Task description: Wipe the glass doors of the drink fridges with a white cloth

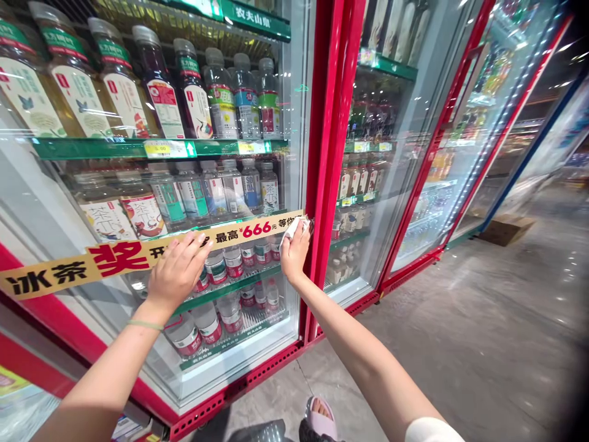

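Observation:
My left hand (177, 270) lies flat with fingers spread on the glass door (285, 184) of a red drinks fridge, over a yellow banner sticker (138, 252) with red and black characters. My right hand (295, 250) presses a small white cloth (292, 228) against the glass at the banner's right end, close to the red door frame (322, 172). Its fingers are closed on the cloth. A thin green band circles my left wrist.
Behind the glass, green shelves (119, 147) hold rows of tea and water bottles. More red-framed fridges (414, 184) stand to the right along a grey tiled floor (483, 319). A cardboard box (504, 228) lies on the floor farther off. My sandalled foot (319, 417) shows below.

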{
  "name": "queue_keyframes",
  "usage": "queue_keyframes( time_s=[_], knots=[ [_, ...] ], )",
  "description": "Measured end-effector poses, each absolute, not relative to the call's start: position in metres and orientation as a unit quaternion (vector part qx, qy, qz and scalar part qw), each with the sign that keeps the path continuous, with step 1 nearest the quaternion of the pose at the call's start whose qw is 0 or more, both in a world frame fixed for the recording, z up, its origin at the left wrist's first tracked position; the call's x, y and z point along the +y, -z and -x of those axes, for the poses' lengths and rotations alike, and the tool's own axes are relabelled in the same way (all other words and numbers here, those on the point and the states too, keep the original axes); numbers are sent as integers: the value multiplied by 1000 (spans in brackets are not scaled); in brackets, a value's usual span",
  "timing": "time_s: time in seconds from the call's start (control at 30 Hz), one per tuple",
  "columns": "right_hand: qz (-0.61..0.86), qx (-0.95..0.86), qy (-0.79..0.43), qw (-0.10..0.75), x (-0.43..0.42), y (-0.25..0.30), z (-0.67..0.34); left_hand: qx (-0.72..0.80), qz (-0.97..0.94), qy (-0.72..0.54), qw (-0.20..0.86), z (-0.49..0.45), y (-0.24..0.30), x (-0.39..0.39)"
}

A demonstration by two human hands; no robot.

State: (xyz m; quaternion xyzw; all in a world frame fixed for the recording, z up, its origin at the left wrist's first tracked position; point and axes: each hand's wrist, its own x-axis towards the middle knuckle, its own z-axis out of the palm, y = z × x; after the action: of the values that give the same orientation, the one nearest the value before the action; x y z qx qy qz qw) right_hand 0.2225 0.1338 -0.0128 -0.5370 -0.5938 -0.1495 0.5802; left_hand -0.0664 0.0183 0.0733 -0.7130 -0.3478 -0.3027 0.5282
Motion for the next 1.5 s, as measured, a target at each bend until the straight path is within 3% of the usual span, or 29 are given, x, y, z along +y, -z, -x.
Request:
queue_keyframes(
  time_s=[0.23,0.4,0.47,0.67,0.83,1.03,1.2,1.37,1.5],
  knots=[
    [414,-750,235,459,133,28,-218,-359,726,320,492,66,-73,17],
    [480,-621,197,588,146,4,-223,-361,734,329,472,66,-72,17],
    [493,-601,187,601,141,-9,-209,-363,740,333,458,64,-71,17],
    [353,-774,276,448,126,-14,-199,-363,764,325,424,76,-73,9],
    [368,-718,270,526,117,-21,-182,-375,758,295,445,118,-73,-17],
    [195,-836,321,400,91,-45,-144,-415,708,285,495,174,-74,-49],
    [264,-798,287,459,82,-58,-114,-433,664,293,533,201,-62,-56],
    [35,-891,324,317,72,-78,-89,-436,639,325,544,208,-48,-49],
    [99,-846,339,400,62,-91,-70,-435,625,393,514,211,-42,-43]
  ],
)
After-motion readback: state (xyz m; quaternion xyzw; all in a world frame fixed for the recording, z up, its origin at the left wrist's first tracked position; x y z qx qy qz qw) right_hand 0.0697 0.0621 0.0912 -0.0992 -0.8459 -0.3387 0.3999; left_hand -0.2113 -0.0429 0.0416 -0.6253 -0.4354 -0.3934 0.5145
